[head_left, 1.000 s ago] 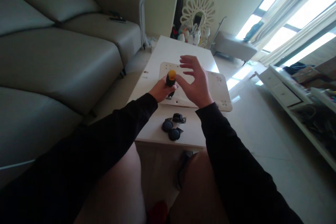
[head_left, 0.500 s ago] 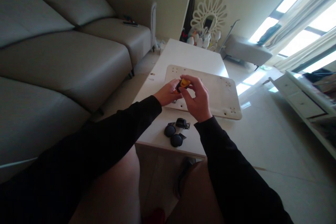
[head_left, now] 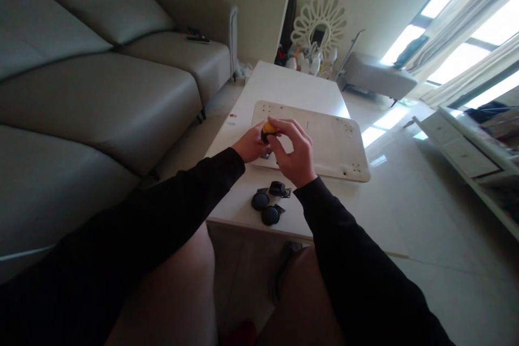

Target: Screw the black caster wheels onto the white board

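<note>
A short screwdriver (head_left: 268, 128) with a yellow-and-black handle is upright over the near left part of a pale board (head_left: 330, 146) with rounded corners. My right hand (head_left: 295, 148) grips the top of the handle between thumb and fingers. My left hand (head_left: 250, 143) is closed around its lower part, and its fingertips are partly hidden. The screwdriver's tip is out of sight. Below my hands, a small metal piece (head_left: 266, 155) shows at the board's edge. Three black casters (head_left: 270, 215) with metal mounting plates lie together on the white table (head_left: 227, 200), nearer to me.
The board has groups of screw holes at its corners. A grey sofa (head_left: 158, 81) runs along the left, with a dark item (head_left: 198, 39) on its seat. At right stands a white drawer cabinet (head_left: 466, 146). My knees are close to the table's front edge.
Both hands and the screwdriver have shifted slightly left over the board. The screwdriver looks more upright, and my right fingers have changed their grip on the handle. The casters lie as before.
</note>
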`<action>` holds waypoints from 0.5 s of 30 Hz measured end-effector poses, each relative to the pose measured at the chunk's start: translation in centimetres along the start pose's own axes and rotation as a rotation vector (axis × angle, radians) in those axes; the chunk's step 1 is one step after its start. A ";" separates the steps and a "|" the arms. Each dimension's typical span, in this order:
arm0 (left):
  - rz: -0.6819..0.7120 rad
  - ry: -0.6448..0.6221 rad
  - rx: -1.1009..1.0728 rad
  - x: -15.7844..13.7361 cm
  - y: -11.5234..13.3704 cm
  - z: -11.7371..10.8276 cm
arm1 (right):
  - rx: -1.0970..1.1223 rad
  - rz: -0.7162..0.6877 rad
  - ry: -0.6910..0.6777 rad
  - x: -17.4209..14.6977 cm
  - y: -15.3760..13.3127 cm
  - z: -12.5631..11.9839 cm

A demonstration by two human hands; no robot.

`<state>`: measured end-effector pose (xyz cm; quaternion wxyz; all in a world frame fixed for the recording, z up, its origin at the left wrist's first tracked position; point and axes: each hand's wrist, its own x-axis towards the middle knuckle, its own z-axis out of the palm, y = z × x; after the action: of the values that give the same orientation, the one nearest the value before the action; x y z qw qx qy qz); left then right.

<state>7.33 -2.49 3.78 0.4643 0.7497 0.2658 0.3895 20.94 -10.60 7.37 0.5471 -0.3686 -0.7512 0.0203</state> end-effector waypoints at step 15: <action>0.065 -0.072 0.109 0.3 -0.9 -0.2 | -0.073 -0.015 0.104 0.2 -0.1 -0.2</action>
<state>7.31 -1.78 3.09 0.4192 0.7957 0.2451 0.3621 21.05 -10.59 7.68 0.5716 -0.3833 -0.7248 -0.0303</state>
